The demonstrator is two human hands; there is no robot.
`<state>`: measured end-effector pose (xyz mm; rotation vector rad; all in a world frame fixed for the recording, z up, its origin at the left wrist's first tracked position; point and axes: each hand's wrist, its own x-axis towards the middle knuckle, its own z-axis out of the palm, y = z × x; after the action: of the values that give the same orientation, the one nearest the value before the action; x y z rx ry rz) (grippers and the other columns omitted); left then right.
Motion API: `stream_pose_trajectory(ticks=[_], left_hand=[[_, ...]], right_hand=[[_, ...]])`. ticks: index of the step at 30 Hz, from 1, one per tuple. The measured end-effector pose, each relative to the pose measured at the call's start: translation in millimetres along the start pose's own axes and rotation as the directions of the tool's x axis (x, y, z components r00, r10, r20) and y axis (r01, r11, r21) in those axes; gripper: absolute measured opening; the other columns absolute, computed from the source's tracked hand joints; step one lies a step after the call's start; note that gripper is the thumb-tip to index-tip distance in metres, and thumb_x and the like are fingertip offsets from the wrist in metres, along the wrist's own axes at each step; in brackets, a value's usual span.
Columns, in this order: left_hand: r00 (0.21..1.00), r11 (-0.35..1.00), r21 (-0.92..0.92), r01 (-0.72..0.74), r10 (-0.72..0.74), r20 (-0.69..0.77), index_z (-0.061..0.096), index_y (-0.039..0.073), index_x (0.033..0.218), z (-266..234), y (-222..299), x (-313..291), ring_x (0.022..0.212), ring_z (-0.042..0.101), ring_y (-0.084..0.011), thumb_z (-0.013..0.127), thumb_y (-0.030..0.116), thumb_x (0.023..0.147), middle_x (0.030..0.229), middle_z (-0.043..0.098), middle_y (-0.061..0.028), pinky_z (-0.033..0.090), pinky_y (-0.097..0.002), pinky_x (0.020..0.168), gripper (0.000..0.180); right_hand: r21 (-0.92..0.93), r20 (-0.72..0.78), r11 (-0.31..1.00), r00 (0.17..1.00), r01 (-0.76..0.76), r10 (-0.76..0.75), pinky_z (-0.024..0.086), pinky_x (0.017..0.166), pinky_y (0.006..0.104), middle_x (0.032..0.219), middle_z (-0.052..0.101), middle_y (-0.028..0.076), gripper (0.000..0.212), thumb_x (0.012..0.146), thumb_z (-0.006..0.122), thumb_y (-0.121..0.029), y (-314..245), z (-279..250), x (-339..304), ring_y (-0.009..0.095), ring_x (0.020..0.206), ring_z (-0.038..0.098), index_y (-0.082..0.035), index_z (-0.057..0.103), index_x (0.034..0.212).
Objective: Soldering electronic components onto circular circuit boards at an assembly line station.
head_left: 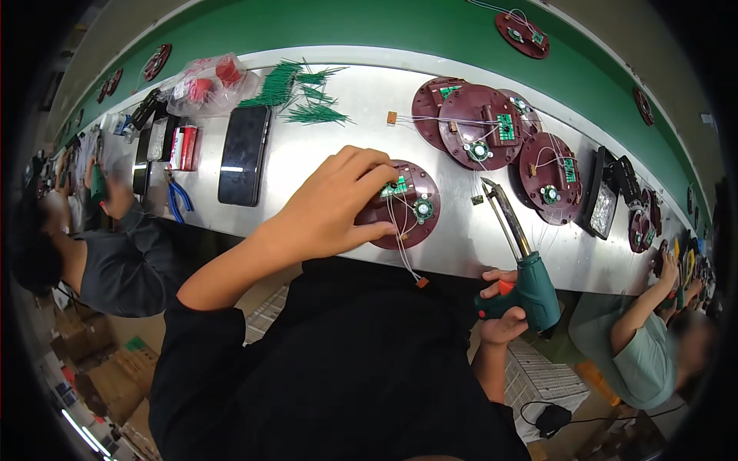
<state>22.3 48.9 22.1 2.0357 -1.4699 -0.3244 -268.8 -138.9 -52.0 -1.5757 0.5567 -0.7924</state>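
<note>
My left hand (342, 203) is curled over the left side of a round maroon plastic housing (425, 230) on the metal bench. Its fingers rest by a small green circuit board (396, 186), and the thumb presses near thin white wires. These wires run to an orange-brown connector (422, 283) hanging past the bench's front edge. A round part on a second board (423, 208) shows on the housing's right side. In my right hand (503, 307) is a green soldering gun (538, 293), gripped by its handle. Its tip points up and left, apart from the held housing.
Several more maroon housings (477, 115) lie stacked and wired behind and to the right. Green wires (280, 86), a black phone (244, 154) and blue pliers (178, 198) lie to the left. A green conveyor belt (369, 27) runs behind. Co-workers sit on both sides.
</note>
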Motion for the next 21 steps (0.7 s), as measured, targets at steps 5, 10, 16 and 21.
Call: stream_pose_trajectory(ticks=[5, 10, 16, 21], left_hand=[[0.986, 0.985, -0.144, -0.095, 0.113, 0.125, 0.062, 0.007, 0.129, 1, -5, 0, 0.139, 0.053, -0.0394, 0.087, 0.008, 0.078, 0.150, 0.058, -0.0130, 0.048, -0.0463, 0.112, 0.056], [0.982, 0.958, -0.261, -0.116, 0.150, 0.114, 0.069, 0.007, 0.117, -2, -20, -3, 0.138, 0.057, -0.0354, 0.084, 0.004, 0.081, 0.151, 0.060, -0.0127, 0.050, -0.0450, 0.111, 0.039], [0.952, 0.988, 0.154, 0.006, 0.042, -0.305, 0.071, 0.005, 0.101, -50, -68, 3, 0.118, 0.067, -0.0341, 0.079, 0.008, 0.086, 0.126, 0.071, -0.0118, 0.052, -0.0430, 0.103, 0.017], [0.962, 0.964, 0.254, 0.082, -0.011, -0.271, 0.072, 0.004, 0.101, -48, -103, 20, 0.116, 0.067, -0.0349, 0.078, 0.007, 0.087, 0.125, 0.072, -0.0115, 0.051, -0.0442, 0.102, 0.016]], right_hand=[[-0.012, 0.023, 1.000, 1.000, -0.013, 0.014, 0.057, 0.075, 0.0368, 0.099, 0.067, 0.015, 0.091, 0.101, 0.055, -0.077, 1, 3, -3, 0.024, 0.082, 0.071, 0.009, 0.057, 0.127], [-0.021, 0.031, 1.000, 1.000, -0.002, 0.003, 0.056, 0.069, 0.0326, 0.105, 0.068, 0.017, 0.092, 0.101, 0.056, -0.077, -1, 13, 2, 0.023, 0.080, 0.071, 0.011, 0.056, 0.131], [-0.024, 0.025, 1.000, 1.000, 0.000, 0.001, 0.055, 0.064, 0.0309, 0.104, 0.068, 0.016, 0.092, 0.100, 0.058, -0.076, -3, 18, 2, 0.023, 0.081, 0.071, 0.011, 0.058, 0.130], [-0.018, -0.005, 1.000, 1.000, 0.001, -0.001, 0.055, 0.062, 0.0305, 0.104, 0.067, 0.015, 0.091, 0.099, 0.060, -0.076, -3, 20, 6, 0.024, 0.081, 0.071, 0.011, 0.059, 0.127]])
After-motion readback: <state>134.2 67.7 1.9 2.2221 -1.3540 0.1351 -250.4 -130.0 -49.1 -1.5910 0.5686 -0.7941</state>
